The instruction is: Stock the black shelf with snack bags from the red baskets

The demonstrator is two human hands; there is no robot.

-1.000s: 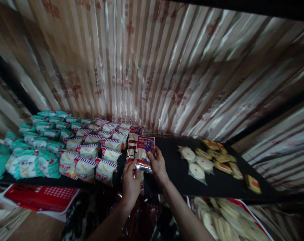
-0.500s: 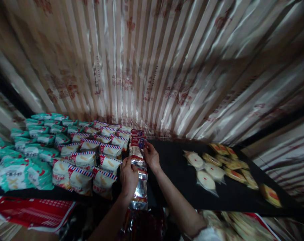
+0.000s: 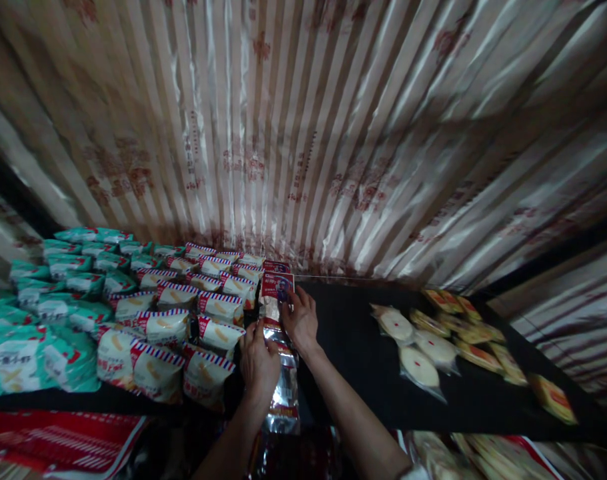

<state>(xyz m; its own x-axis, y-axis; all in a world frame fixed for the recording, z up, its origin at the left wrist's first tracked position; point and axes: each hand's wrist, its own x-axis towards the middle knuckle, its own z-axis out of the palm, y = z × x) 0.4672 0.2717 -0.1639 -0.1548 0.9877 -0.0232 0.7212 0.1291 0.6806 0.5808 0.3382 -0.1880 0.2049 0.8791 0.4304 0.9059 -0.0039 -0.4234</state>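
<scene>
A column of red-and-silver packets [image 3: 285, 387] runs from the front of the black table toward the back. My left hand [image 3: 260, 361] is closed at the left edge of one packet in this column, fingers bent and thumb over the silver surface. From the right, my right hand [image 3: 300, 321] grips the red-topped packet [image 3: 275, 287] near the column's far end, its fingertips over the packet's edge. Both hands are close together, and parts of the packets are hidden under them. Just left of my left hand stand white bags with striped tops [image 3: 214, 337].
Teal snack bags [image 3: 21, 357] fill the far left. Flat round white items in clear wrappers [image 3: 418, 370] and several yellow packets [image 3: 476, 353] lie on the black table [image 3: 353, 373] at right. A striped curtain [image 3: 283, 133] hangs behind. Red sheeting [image 3: 58, 440] hangs at lower left.
My right hand has shifted from the packet's right edge to farther over its surface and slightly nearer to me. My left hand stays beside the column. The view has tilted slightly.
</scene>
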